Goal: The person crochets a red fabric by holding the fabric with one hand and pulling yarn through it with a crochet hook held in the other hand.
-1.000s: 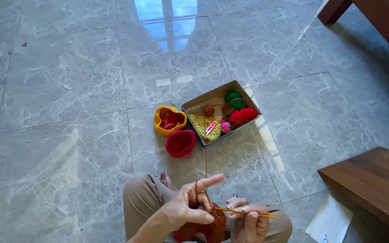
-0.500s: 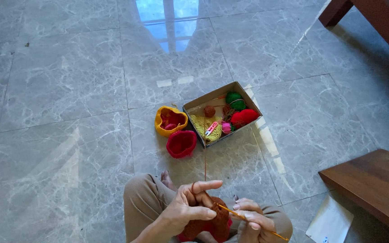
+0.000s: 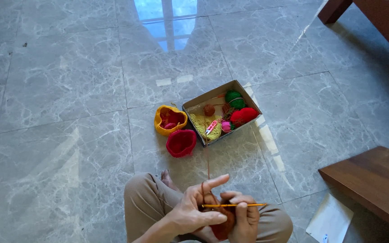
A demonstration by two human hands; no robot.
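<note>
Head view: a rust-brown crochet piece [image 3: 223, 222] is gripped by the left hand [image 3: 194, 211], index finger stuck out with the brown yarn strand [image 3: 207, 162] looped over it. A yellow crochet hook [image 3: 232, 205] is pinched in the right hand [image 3: 244, 216], touching the piece. All of this sits near the cardboard box [image 3: 194, 104], on its camera side. Just left of the box, a yellow crocheted basket [image 3: 160, 128] and a red crocheted basket [image 3: 181, 143] are parked.

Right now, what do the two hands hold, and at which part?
The right hand grips a yellow crochet hook near its middle. The left hand pinches the brown crochet piece at its top edge, with yarn over the forefinger.
</note>
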